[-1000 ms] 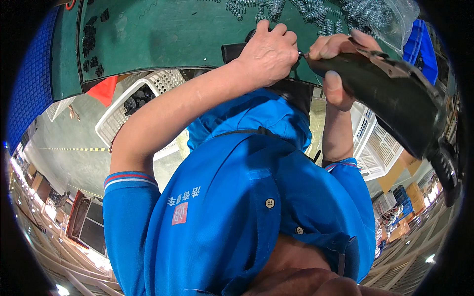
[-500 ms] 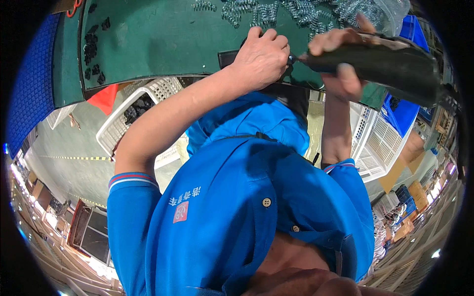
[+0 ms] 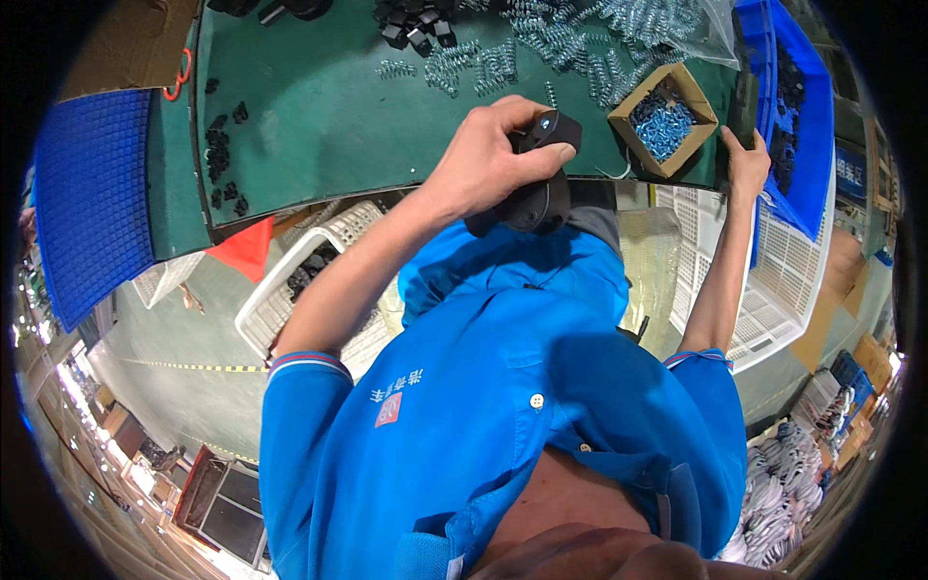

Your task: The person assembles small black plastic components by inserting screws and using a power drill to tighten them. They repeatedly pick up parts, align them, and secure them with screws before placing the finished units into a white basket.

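Note:
My left hand [image 3: 503, 159] is closed round a black moulded part [image 3: 536, 198], held at the table's near edge above my lap. A small shiny spot, possibly a screw head, shows near the part's top. My right hand [image 3: 746, 164] is at the right end of the green table, between a small cardboard box [image 3: 626, 109] of blue-silver screws and a blue bin [image 3: 817, 116]. Its fingers are apart and nothing shows in them. Loose metal springs [image 3: 498, 66] lie beyond my left hand.
Black blocks [image 3: 418, 24] sit at the far side, and small black pieces [image 3: 217, 155] line the table's left side. A clear plastic bag [image 3: 710, 39] lies by the springs. White crates [image 3: 253, 314] stand below the table; a blue mat [image 3: 92, 193] is at left.
My right hand has let go of the dark, elongated tool it held against the part and moved to the table's right end. The tool is out of sight; the screw box now shows.

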`<state>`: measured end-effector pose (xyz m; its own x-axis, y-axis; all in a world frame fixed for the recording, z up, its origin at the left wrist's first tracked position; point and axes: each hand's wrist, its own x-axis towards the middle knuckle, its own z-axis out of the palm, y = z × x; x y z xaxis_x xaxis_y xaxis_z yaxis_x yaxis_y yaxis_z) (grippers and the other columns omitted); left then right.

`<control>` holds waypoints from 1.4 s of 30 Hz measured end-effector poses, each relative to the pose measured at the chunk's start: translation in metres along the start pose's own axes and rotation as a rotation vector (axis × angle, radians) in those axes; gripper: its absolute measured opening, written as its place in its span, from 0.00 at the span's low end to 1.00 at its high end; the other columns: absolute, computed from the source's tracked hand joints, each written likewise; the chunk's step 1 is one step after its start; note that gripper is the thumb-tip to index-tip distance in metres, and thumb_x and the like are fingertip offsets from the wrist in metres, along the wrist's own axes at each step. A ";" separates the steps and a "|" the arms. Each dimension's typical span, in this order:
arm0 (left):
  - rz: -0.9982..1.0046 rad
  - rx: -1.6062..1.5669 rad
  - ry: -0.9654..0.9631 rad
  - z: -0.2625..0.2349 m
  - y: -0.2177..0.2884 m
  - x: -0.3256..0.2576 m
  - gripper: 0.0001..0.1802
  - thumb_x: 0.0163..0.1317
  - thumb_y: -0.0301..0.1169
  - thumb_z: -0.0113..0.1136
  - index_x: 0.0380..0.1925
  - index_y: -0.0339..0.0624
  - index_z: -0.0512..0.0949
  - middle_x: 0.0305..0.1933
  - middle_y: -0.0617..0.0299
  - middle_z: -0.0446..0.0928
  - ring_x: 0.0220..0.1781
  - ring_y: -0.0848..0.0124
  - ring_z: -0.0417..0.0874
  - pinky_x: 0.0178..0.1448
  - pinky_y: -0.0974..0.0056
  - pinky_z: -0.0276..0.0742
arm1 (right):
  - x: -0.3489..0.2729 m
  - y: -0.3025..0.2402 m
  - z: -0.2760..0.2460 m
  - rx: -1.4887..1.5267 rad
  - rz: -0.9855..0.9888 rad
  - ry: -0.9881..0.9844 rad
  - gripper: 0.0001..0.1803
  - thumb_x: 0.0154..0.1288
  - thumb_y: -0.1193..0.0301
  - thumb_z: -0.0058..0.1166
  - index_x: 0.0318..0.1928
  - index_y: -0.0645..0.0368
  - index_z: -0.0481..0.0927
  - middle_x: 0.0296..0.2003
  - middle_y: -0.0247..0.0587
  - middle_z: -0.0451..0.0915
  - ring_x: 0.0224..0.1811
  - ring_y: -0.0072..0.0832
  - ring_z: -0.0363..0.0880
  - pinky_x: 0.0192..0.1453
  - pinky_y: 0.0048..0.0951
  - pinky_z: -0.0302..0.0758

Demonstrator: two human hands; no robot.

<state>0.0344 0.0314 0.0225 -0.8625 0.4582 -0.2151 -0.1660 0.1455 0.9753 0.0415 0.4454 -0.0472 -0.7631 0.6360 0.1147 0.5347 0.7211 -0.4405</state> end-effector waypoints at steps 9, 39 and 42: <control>0.369 0.498 0.286 0.016 0.012 -0.028 0.21 0.44 0.33 0.72 0.40 0.38 0.81 0.38 0.57 0.76 0.40 0.60 0.79 0.46 0.60 0.75 | -0.138 -0.154 -0.046 0.709 -0.453 -0.645 0.18 0.65 0.56 0.60 0.39 0.61 0.81 0.31 0.43 0.80 0.31 0.32 0.79 0.39 0.30 0.76; -0.549 -0.101 -0.005 -0.014 -0.027 -0.031 0.17 0.55 0.35 0.68 0.28 0.26 0.84 0.23 0.57 0.81 0.22 0.76 0.78 0.25 0.69 0.73 | -0.198 -0.189 0.047 0.801 0.455 -1.380 0.30 0.62 0.43 0.56 0.18 0.56 0.70 0.14 0.32 0.66 0.13 0.15 0.58 0.16 0.20 0.51; -0.577 -0.106 -0.014 -0.018 -0.027 -0.029 0.16 0.54 0.34 0.68 0.29 0.27 0.85 0.23 0.56 0.81 0.22 0.75 0.78 0.25 0.69 0.74 | -0.195 -0.189 0.050 0.780 0.473 -1.410 0.30 0.62 0.43 0.56 0.20 0.57 0.70 0.15 0.32 0.65 0.13 0.16 0.58 0.16 0.21 0.50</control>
<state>0.0553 -0.0015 0.0031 -0.6122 0.3424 -0.7127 -0.6543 0.2867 0.6998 0.0713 0.1714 -0.0308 -0.5368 -0.2957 -0.7902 0.8310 -0.0231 -0.5558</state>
